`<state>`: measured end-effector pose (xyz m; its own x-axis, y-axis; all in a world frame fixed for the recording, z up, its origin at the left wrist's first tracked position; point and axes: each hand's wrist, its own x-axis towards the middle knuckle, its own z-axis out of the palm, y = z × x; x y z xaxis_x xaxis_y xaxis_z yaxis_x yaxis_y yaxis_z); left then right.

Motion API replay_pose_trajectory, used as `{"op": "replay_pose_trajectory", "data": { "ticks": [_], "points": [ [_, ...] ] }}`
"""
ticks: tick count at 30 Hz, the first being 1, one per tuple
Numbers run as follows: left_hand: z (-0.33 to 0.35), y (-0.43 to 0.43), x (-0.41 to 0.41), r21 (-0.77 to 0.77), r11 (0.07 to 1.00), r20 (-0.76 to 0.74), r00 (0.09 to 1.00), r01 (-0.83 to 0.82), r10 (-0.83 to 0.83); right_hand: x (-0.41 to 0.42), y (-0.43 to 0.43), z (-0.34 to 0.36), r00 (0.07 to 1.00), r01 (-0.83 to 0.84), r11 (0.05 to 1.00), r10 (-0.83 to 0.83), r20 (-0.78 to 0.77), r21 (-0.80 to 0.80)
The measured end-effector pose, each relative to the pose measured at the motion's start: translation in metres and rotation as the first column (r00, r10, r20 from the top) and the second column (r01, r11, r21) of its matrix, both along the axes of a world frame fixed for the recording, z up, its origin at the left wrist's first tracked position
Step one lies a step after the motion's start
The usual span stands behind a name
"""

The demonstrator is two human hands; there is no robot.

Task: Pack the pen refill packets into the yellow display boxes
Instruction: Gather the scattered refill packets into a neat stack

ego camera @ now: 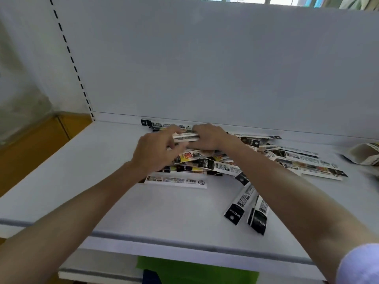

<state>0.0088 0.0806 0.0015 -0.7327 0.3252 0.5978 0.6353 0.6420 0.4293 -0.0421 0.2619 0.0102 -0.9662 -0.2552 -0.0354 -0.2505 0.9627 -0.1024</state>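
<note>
Several long pen refill packets (223, 167), printed black, white and yellow, lie in a loose heap on the white shelf (86, 181). Both my hands are over the heap near the back wall. My left hand (155, 150) and my right hand (209, 138) together grip a small bundle of packets (185, 137), held level just above the pile. Two packets (246, 210) lie apart toward the front. One packet (176, 181) lies flat in front of my left hand. No yellow display box is in view.
The shelf's white back panel (205, 68) rises right behind the heap, with a slotted upright (78, 74) at its left. More packets (307, 162) spread to the right, and a blurred packet bundle (365, 154) sits at the far right edge. A lower shelf edge (102, 273) shows below.
</note>
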Motion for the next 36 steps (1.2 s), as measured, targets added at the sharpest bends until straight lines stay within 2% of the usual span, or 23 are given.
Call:
{"op": "replay_pose_trajectory", "data": {
  "ticks": [2, 3, 4, 7, 10, 13, 16, 21, 24, 29, 31, 33, 36],
  "points": [
    [0.013, -0.008, -0.010, 0.292, 0.957, 0.245, 0.967, 0.000, -0.075, 0.002, 0.005, 0.005, 0.997, 0.059, 0.987, -0.050, 0.063, -0.148],
    [0.019, -0.011, -0.017, 0.318, 0.948, 0.284, 0.955, -0.006, -0.089, 0.004, 0.009, 0.009, 0.994, 0.081, 0.976, -0.065, 0.087, -0.203],
    [0.022, -0.013, -0.023, 0.260, 0.966, 0.286, 0.955, -0.005, -0.072, 0.007, 0.015, 0.013, 0.992, 0.102, 0.961, -0.077, 0.104, -0.258],
    [0.020, -0.012, -0.042, -0.046, 0.998, 0.189, 0.981, -0.035, 0.043, 0.019, 0.036, 0.020, 0.990, 0.141, 0.917, -0.123, 0.072, -0.373],
    [0.016, 0.004, -0.053, -0.177, 0.981, 0.252, 0.967, 0.076, -0.029, 0.035, 0.061, 0.016, 0.976, 0.194, 0.896, -0.218, -0.016, -0.398],
    [0.013, 0.035, -0.055, -0.329, 0.915, 0.345, 0.932, 0.234, -0.114, 0.051, 0.089, 0.007, 0.949, 0.274, 0.873, -0.313, -0.032, -0.405],
    [0.005, 0.058, -0.057, -0.530, 0.789, 0.400, 0.912, 0.309, -0.088, 0.072, 0.118, 0.001, 0.911, 0.378, 0.841, -0.412, -0.006, -0.386],
    [0.004, 0.068, -0.069, -0.431, 0.781, 0.628, 0.772, 0.451, -0.099, 0.115, 0.164, -0.007, 0.843, 0.538, 0.792, -0.513, 0.164, -0.289],
    [0.007, 0.066, -0.072, -0.438, 0.794, 0.593, 0.799, 0.420, -0.096, 0.123, 0.179, -0.009, 0.808, 0.589, 0.763, -0.568, 0.159, -0.266],
    [0.010, 0.068, -0.067, -0.294, 0.829, 0.575, 0.781, 0.475, -0.243, 0.113, 0.186, -0.008, 0.820, 0.555, 0.778, -0.571, 0.038, -0.295],
    [0.012, 0.072, -0.064, -0.311, 0.819, 0.534, 0.802, 0.482, -0.269, 0.109, 0.190, -0.010, 0.818, 0.530, 0.775, -0.574, -0.031, -0.346],
    [0.016, 0.076, -0.059, -0.353, 0.813, 0.459, 0.842, 0.464, -0.281, 0.108, 0.194, -0.007, 0.824, 0.517, 0.790, -0.563, -0.057, -0.330],
    [0.024, 0.087, -0.045, -0.469, 0.781, 0.334, 0.901, 0.412, -0.275, 0.112, 0.188, 0.003, 0.885, 0.460, 0.853, -0.463, 0.047, -0.248]
  ]
}}
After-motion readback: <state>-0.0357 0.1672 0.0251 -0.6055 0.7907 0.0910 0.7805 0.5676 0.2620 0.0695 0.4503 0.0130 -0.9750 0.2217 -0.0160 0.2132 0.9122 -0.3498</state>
